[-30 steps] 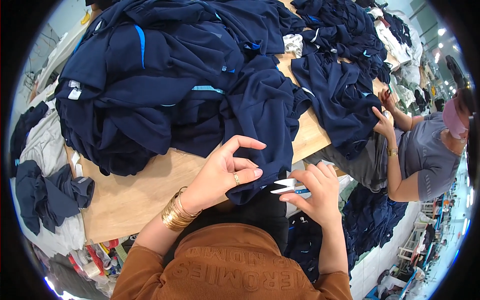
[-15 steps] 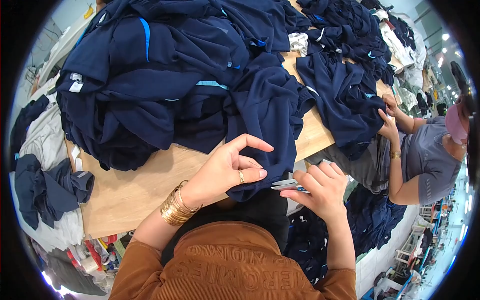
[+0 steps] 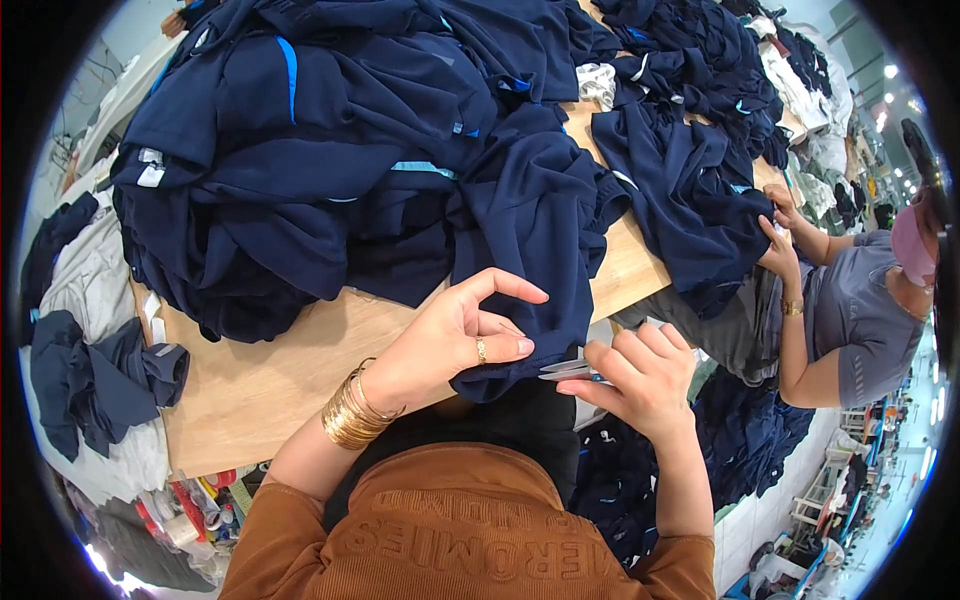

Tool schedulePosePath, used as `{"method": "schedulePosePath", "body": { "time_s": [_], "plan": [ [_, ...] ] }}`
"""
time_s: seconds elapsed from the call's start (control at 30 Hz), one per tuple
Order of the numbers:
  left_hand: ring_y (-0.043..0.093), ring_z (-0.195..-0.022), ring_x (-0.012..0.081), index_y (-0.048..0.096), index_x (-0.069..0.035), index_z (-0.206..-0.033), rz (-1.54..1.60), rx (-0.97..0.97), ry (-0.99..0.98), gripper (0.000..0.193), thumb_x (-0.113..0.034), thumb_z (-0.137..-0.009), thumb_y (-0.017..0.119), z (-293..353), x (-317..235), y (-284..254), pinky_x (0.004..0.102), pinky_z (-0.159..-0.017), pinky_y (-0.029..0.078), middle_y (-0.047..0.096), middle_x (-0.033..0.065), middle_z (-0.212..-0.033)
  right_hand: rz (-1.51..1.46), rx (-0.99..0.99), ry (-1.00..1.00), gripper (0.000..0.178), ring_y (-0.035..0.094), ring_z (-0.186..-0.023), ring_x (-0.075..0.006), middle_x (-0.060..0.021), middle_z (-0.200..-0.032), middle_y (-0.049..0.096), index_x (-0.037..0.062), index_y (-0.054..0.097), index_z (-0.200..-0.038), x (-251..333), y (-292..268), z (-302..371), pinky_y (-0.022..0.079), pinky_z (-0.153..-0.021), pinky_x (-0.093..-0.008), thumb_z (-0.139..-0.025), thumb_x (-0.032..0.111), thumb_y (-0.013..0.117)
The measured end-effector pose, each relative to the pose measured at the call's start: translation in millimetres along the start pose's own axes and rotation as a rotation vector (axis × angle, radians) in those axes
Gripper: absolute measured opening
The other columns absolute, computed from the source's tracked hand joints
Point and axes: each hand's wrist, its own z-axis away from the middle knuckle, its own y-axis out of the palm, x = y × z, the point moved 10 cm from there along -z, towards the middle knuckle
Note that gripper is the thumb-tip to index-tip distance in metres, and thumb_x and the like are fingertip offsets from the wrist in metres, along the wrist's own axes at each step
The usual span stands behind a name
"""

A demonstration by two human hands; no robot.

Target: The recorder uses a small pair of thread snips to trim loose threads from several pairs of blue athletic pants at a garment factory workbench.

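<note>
A navy garment (image 3: 530, 220) hangs over the near edge of the table, its lower end gathered in front of me. My left hand (image 3: 435, 340) pinches that lower edge between thumb and fingers, with the index finger raised over the cloth. Gold bangles circle this wrist. Just to the right, my right hand (image 3: 645, 385) is closed around small thread snips (image 3: 568, 371). Their pale metal blades point left toward the pinched hem and look slightly parted. Whether the tips touch the cloth or a thread I cannot tell.
A big heap of navy garments (image 3: 300, 150) covers much of the wooden table (image 3: 260, 390). On the right a co-worker (image 3: 850, 310) handles another navy garment (image 3: 680, 190). More dark clothes (image 3: 750, 430) lie low on the right; grey and white cloth (image 3: 100, 370) sits at the left.
The snips in my right hand have shifted very slightly left, toward the garment's edge. My left hand keeps its pinch in the same place.
</note>
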Motion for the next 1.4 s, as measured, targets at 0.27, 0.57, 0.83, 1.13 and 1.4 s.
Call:
{"method": "schedulePosePath", "body": {
  "time_s": [0.27,0.57,0.83,1.13,1.4],
  "plan": [
    [0.057,-0.071,0.0034,0.048,-0.003,-0.114,-0.012,0.002,0.000,0.039,-0.001,-0.079,0.064,-2.4,3.2,-0.1,0.0153,-0.065,0.045,0.062,0.0019,-0.077,0.001,0.003,0.012,0.032,0.041,-0.057,-0.0120,0.0048,-0.060,0.039,0.0169,0.057,-0.074,-0.8,0.2,-1.4,0.030,-0.054,-0.0261,-0.064,0.045,0.071],
    [0.057,-0.073,0.0040,0.048,-0.002,-0.114,-0.008,0.024,-0.008,0.039,-0.001,-0.079,0.064,-2.4,3.8,1.5,0.0159,-0.067,0.046,0.062,0.0030,-0.079,0.008,-0.009,-0.015,0.032,0.040,-0.055,-0.0116,0.0046,-0.060,0.039,0.0169,0.056,-0.073,2.0,1.7,-0.7,0.029,-0.053,-0.0262,-0.064,0.044,0.071],
    [0.055,-0.073,0.0029,0.048,-0.003,-0.114,-0.020,0.019,0.006,0.037,-0.003,-0.080,0.063,-0.7,3.9,-1.0,0.0160,-0.068,0.044,0.061,0.0015,-0.079,-0.862,-0.009,0.581,0.045,0.046,-0.061,-0.0143,-0.0001,-0.071,0.049,0.0088,0.062,-0.095,-51.5,25.7,8.9,0.040,-0.055,-0.0259,-0.059,0.029,0.079],
    [0.051,-0.075,0.0018,0.058,-0.004,-0.099,-0.356,-0.203,0.334,0.015,-0.003,-0.084,0.058,17.3,-29.6,-47.0,0.0183,-0.072,0.041,0.058,-0.0021,-0.082,-0.533,0.183,0.503,0.027,0.057,-0.067,-0.0210,-0.0067,-0.078,0.059,0.0079,0.059,-0.091,-60.1,74.6,16.8,0.043,-0.061,-0.0290,-0.067,0.011,0.072],
    [0.050,-0.080,0.0042,0.059,-0.003,-0.098,-0.202,-0.555,0.466,0.013,-0.004,-0.086,0.053,52.9,-43.1,-121.9,0.0182,-0.077,0.039,0.057,-0.0019,-0.087,-0.605,-0.179,0.907,0.015,0.054,-0.059,-0.0128,-0.0046,-0.069,0.059,0.0060,0.060,-0.086,-100.3,92.9,51.7,0.042,-0.056,-0.0258,-0.076,0.014,0.068]
  ]
}}
